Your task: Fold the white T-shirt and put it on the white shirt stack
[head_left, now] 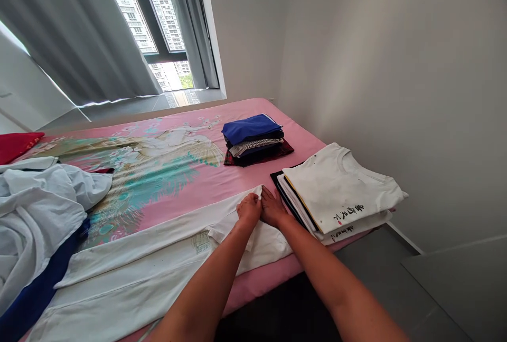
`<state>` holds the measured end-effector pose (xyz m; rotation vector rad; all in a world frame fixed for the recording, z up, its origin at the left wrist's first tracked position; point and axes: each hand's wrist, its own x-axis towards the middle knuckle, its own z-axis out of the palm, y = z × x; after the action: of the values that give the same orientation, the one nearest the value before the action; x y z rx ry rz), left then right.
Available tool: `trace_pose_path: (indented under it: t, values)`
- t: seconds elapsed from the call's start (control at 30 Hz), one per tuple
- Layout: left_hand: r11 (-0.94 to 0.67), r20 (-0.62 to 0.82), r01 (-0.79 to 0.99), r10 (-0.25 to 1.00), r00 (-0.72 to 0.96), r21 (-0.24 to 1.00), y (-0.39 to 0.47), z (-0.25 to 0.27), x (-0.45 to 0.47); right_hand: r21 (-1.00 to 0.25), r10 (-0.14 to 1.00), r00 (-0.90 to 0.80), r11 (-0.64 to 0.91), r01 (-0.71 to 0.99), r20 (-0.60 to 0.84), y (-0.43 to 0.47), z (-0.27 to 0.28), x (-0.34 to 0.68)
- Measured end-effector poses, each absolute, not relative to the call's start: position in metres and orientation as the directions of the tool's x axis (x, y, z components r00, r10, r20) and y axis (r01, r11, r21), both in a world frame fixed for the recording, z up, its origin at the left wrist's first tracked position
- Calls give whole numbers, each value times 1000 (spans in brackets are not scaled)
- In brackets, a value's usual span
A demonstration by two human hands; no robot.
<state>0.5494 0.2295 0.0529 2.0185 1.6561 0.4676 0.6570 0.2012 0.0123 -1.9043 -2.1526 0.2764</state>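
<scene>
Grey curtains (75, 30), window (146, 7) (tower blocks (164, 4) outside), pale walls (376, 67), grey floor (380, 278), pink-covered bed (249, 174)

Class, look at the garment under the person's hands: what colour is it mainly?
The garment is mainly white, best seen in the head view.

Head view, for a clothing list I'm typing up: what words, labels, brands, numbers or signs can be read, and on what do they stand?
Top white T-shirt of the pile: black brush-style characters, perhaps ending "天下"; the rest is too small to read.
White shirt beneath: similar black marks, partly covered, unreadable.
White garment under the hands: greenish print, too blurred to tell whether it holds words.
</scene>
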Motion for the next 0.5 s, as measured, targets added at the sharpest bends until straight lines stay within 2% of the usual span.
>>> trace_pose_path:
  t: [0.2, 0.37, 0.5]
  values:
    - [-244, 25, 755, 957, 289, 609, 222, 47, 552, -266, 988, -142, 152, 952, 58, 200, 11, 659]
    - [-375, 120, 662, 910, 397, 649, 221, 45, 542, -288, 990, -125, 140, 947, 69, 200, 12, 657]
    - [-428, 245, 656, 902, 356, 622, 233, 40, 527, -331, 993, -86, 107, 938, 80, 201, 12, 655]
